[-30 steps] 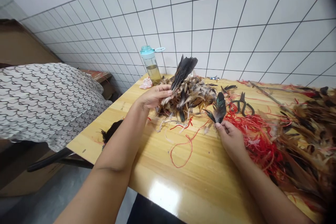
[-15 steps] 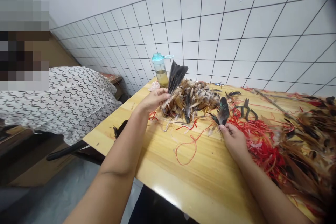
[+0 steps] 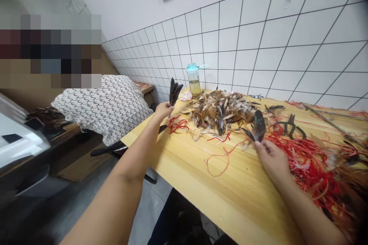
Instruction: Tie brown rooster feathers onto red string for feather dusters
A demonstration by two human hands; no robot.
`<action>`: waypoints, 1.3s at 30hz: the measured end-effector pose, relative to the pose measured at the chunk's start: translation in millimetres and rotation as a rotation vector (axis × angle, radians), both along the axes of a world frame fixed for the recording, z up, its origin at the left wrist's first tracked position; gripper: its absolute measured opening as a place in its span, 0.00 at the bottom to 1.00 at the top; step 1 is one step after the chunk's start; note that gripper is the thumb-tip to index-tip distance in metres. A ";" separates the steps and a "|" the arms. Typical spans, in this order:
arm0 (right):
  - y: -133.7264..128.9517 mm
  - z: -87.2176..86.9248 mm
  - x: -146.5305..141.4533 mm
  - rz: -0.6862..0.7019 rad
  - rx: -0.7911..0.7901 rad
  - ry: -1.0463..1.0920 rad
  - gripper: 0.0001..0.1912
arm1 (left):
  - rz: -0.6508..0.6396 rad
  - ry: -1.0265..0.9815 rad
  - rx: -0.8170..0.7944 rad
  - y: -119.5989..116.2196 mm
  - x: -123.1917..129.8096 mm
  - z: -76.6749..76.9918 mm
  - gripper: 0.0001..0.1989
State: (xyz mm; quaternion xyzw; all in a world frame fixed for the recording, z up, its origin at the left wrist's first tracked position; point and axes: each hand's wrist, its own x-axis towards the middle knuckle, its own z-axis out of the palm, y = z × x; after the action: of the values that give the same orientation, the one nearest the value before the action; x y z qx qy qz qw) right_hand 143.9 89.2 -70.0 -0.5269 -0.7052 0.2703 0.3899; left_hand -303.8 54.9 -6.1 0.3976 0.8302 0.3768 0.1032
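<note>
Pinched in my left hand [image 3: 164,111] is a bunch of black feathers [image 3: 174,92], held upright over the table's left edge. My right hand [image 3: 271,157] grips a small fan of dark, green-sheened feathers [image 3: 258,126] by the quill ends, just above the tabletop. Between the hands lies a heap of brown and white feathers [image 3: 221,109]. Red cords [image 3: 178,124] lie on the wood below my left hand, close to a dark flat piece [image 3: 162,128] partly hidden by my forearm. A loop of orange-red cord [image 3: 217,164] rests left of my right hand.
A bottle with a turquoise lid [image 3: 194,78] stands at the back, beside a crumpled pinkish wad [image 3: 186,96]. Dark-handled pliers [image 3: 291,125] lie beyond a red cord tangle [image 3: 312,160]. A thin stick [image 3: 324,118] lies at right. A person in patterned cloth [image 3: 123,97] is at left.
My left hand has moved left with the black feathers, away from the brown heap to the table's edge. My right hand keeps its feathers. The view has turned left.
</note>
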 end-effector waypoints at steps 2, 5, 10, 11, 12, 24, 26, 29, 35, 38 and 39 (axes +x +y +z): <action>-0.3 0.7 0.1 0.000 0.019 -0.006 0.18 | 0.049 0.034 -0.030 -2.2 -13.9 -3.0 0.07; -0.7 2.8 -0.2 -0.003 0.041 -0.023 0.18 | 0.090 0.058 -0.056 0.7 -23.6 -10.4 0.08; -0.9 5.8 0.6 -0.032 0.020 -0.048 0.18 | 0.098 0.060 -0.027 9.9 -21.6 -21.2 0.05; -0.9 5.9 1.1 -0.038 0.012 -0.051 0.18 | 0.098 0.065 -0.021 10.4 -21.0 -21.6 0.04; -0.8 5.9 1.7 -0.042 0.005 -0.052 0.18 | 0.099 0.074 -0.014 10.4 -20.5 -20.9 0.04; -1.7 3.1 3.4 -0.040 -0.010 -0.009 0.18 | -0.470 0.353 0.312 22.3 89.8 22.4 0.07; -1.3 2.0 5.0 -0.048 -0.011 -0.007 0.18 | -0.646 0.432 0.337 24.5 117.9 22.4 0.06; -0.6 -0.3 7.2 -0.060 -0.015 -0.005 0.19 | -0.883 0.594 0.329 27.6 146.9 13.5 0.09; 0.5 -3.0 6.6 -0.050 -0.030 0.029 0.19 | -0.974 0.898 0.126 38.1 165.6 -22.6 0.14; 0.3 -2.4 4.3 -0.036 -0.043 0.053 0.19 | -0.971 0.818 0.175 45.5 165.0 -33.1 0.12; 0.0 -2.0 3.5 -0.035 -0.049 0.058 0.19 | -0.963 0.733 0.227 47.4 164.1 -33.9 0.11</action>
State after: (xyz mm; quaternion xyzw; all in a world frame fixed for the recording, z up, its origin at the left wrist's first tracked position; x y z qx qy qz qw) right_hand 147.4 89.2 -72.1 -0.5404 -0.6774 0.2958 0.4019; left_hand -139.7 102.3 -40.0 0.8402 0.4933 0.2128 -0.0734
